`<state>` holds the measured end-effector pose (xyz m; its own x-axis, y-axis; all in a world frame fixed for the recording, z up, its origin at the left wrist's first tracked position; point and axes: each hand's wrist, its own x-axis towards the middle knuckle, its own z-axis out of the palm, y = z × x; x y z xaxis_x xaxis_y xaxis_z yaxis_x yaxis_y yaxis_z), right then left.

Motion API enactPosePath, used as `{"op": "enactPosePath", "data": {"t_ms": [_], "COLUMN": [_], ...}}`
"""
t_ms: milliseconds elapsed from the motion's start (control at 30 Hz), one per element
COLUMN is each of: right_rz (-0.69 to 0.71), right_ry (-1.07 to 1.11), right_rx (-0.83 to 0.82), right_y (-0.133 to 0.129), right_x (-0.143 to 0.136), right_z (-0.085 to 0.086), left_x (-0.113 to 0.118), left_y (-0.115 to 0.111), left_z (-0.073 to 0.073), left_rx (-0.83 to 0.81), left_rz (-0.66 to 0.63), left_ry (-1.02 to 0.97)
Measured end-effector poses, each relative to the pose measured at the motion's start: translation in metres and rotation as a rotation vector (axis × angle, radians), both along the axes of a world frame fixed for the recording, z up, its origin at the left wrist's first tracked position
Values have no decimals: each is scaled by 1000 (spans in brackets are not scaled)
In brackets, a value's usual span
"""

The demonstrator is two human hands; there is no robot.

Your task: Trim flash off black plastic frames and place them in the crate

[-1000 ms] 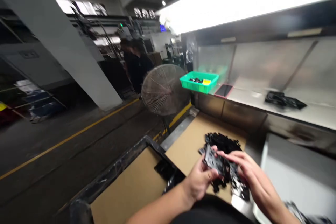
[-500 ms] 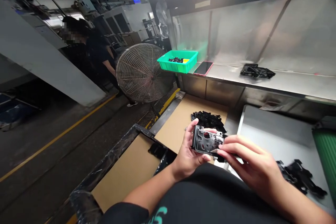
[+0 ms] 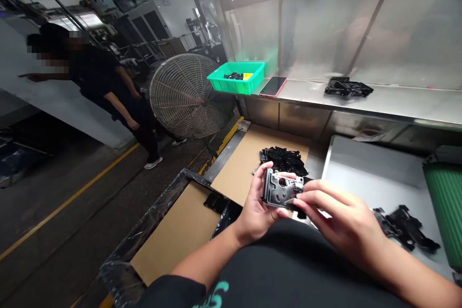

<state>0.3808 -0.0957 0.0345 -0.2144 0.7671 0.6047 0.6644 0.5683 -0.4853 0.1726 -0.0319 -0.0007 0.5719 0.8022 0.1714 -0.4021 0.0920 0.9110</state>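
My left hand [image 3: 254, 209] is closed around the edges of a black moulded plastic part [image 3: 278, 191], a flat frame with round holes and slots. Against its lower right side, my right hand [image 3: 335, 207] is pinched, and a thin pale pointed piece [image 3: 290, 200] sticks out from the fingertips onto the part. The rest of that piece is hidden by the fingers. Just beyond my left hand, a heap of black plastic parts [image 3: 285, 160] lies on a cardboard sheet [image 3: 234, 168].
A green bin [image 3: 236, 85] holding small black pieces, a phone [image 3: 273, 86] and black parts [image 3: 346, 87] sit on the metal shelf. At right, a grey tray [image 3: 361, 163] holds more black parts [image 3: 411, 226]. A large fan [image 3: 191, 98] and co-workers [image 3: 104, 77] are at left.
The view has shifted slightly to the right and down. A co-worker at left has an arm stretched out, and a second one is now visible. My hands keep the same hold; the pale tip shows more.
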Motion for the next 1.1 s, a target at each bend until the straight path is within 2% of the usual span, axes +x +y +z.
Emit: {"op": "enactPosePath", "data": {"t_ms": [367, 567, 667, 767, 900, 1000, 1100], "right_rz": [36, 62, -5, -39, 93, 91, 69], "right_ry": [-36, 64, 154, 265, 362, 484, 576], "right_rx": [30, -40, -29, -152, -404, -408, -382], "right_y": [1, 3, 5, 5, 2, 0, -1], "right_x": [-2, -5, -1, 7, 11, 5, -4], "right_z": [-5, -2, -1, -4, -13, -17, -21], "left_x": [1, -2, -5, -7, -6, -2, -1], "left_y": [0, 3, 5, 4, 3, 6, 10], "left_z": [-4, -4, 0, 2, 0, -4, -7], "left_rx": [3, -2, -30, -137, -261, -277, -199], "left_rz": [27, -5, -37, -106, -138, -65, -46], "left_ry": [25, 23, 1, -58, -119, -101, -77]}}
